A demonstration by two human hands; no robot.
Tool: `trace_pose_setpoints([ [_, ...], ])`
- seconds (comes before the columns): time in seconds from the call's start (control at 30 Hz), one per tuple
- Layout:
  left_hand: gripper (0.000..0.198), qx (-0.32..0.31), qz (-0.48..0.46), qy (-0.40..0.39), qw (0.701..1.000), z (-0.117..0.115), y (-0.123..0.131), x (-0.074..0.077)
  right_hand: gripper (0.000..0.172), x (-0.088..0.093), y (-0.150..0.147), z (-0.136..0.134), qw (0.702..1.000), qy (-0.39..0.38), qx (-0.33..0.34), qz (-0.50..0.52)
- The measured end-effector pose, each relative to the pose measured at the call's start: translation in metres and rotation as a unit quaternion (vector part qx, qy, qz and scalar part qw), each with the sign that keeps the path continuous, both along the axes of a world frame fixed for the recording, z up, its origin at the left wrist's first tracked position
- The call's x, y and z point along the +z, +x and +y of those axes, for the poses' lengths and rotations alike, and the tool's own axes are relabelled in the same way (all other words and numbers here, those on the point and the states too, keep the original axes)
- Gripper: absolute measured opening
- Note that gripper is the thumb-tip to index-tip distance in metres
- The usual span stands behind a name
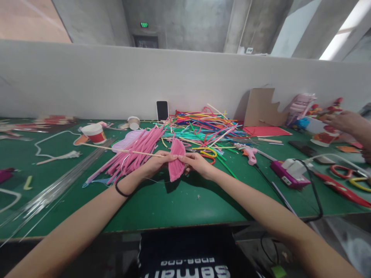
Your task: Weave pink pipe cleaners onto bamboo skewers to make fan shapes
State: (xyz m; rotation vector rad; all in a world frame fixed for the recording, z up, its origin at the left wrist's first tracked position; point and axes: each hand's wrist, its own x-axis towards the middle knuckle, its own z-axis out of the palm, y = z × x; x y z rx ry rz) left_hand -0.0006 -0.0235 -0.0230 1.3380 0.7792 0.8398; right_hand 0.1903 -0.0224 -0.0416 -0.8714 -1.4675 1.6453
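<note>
A pink fuzzy fan-shaped piece (176, 162), which looks made of pipe cleaners, stands between my hands above the front middle of the table. My left hand (155, 164) pinches its left side, thumb on the front. From the right, my right hand (197, 164) pinches it too, the thumbs almost meeting; its other fingers are partly hidden behind the piece. A thin wooden stick (121, 150) runs leftward from my left fingers; whether they grip it I cannot tell. Loose pink pipe cleaners (139, 152) lie just beyond my left forearm.
Multicoloured pipe cleaners (203, 125) heap at the back, beside a phone (162, 111). Metal wires (55, 189) lie left, near a paper cup (94, 134). At right are a glue gun (249, 152), a purple power strip (290, 175), red-handled pliers (342, 189) and another person's hand (342, 121).
</note>
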Motion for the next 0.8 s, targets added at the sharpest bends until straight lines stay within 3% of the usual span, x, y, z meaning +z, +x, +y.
trace_pose_setpoints([
  [0.53, 0.031, -0.012, 0.015, 0.000, 1.000, 0.003, -0.002, -0.004, 0.048, -0.005, -0.002, 0.000, 0.999, 0.042, -0.008, -0.014],
  [0.67, 0.038, 0.034, 0.031, 0.014, 0.999, 0.004, -0.001, -0.006, 0.049, -0.005, -0.001, 0.005, 0.999, 0.008, -0.038, 0.018],
  [0.8, 0.047, 0.035, 0.057, 0.025, 0.997, 0.006, -0.002, -0.005, 0.044, -0.002, 0.009, 0.014, 0.991, -0.004, -0.100, 0.092],
])
